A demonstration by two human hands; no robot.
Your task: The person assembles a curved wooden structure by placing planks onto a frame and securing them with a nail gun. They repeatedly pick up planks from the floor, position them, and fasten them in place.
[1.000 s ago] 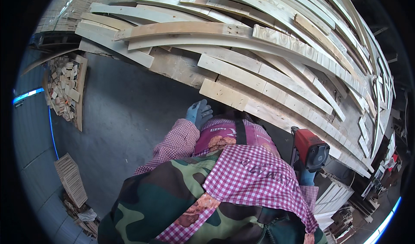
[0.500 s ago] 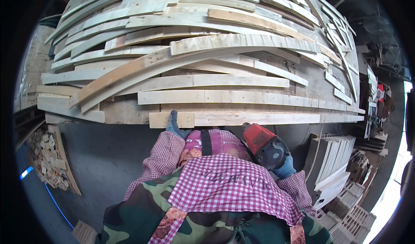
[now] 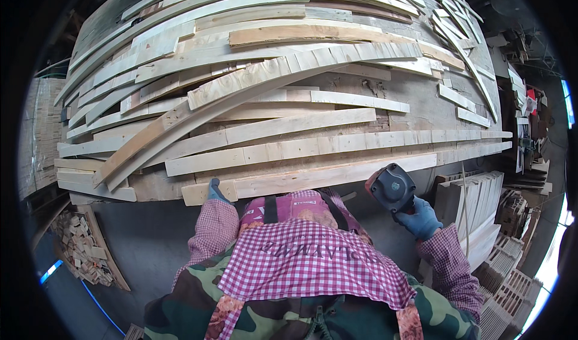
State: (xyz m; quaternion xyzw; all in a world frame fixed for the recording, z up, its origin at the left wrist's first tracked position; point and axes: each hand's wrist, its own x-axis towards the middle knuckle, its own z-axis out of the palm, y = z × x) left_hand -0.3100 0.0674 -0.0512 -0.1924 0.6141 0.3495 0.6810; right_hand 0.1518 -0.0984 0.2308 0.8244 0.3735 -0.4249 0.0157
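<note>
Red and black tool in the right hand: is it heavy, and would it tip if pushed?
Probably heavy for its size: the tool looks bulky and hard-cased. Its rounded black end might make it wobble or tip if pushed.

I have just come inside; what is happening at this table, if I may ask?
A person stands at a table strewn with wooden strips. The gloved left hand touches the nearest strip close to its left end. The gloved right hand grips a power tool beside that strip, farther right; whether tool and wood touch is unclear.
</note>
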